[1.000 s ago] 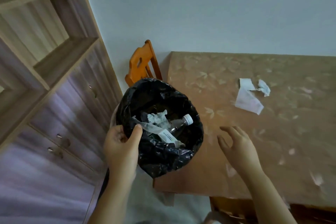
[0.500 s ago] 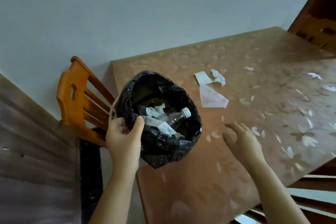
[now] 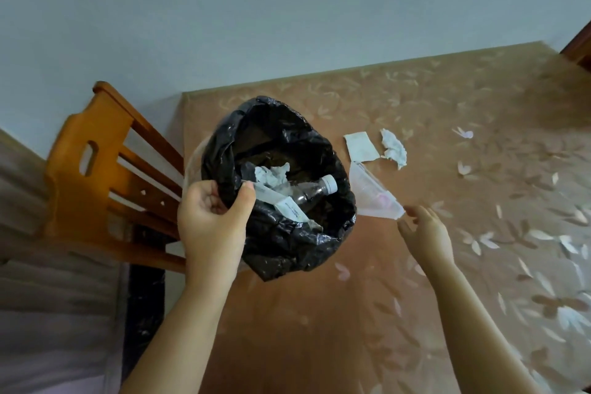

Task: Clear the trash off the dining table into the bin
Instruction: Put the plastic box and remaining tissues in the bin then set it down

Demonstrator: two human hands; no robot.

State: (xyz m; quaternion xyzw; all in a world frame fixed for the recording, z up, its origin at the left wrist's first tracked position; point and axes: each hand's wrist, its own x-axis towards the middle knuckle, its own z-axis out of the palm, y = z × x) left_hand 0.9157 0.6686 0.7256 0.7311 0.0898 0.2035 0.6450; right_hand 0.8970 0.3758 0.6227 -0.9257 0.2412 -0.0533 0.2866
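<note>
Now my right fingers (image 3: pixel 412 213) are spread and empty, their tips just touching the near corner of the clear wrapper (image 3: pixel 374 193) on the bench (image 3: pixel 351 329). My left hand (image 3: pixel 212 224) is clenched on the rim of the bin (image 3: pixel 278 233), fingers hooked over its black liner, holding it just beside the wrapper. I judge I'm mid-reach; next I must pinch that corner and lift it across. Beyond my right fingers lie three pieces: one wrapper, one paper scrap (image 3: pixel 360 145), one crumpled tissue (image 3: pixel 394 148). Inside the bin I can see one bottle (image 3: pixel 315 190).

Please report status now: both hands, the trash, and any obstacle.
Left hand grips bin rim. Right hand open, fingertips at clear plastic wrapper. Paper scrap and crumpled tissue on table. Nothing blocking.
</note>
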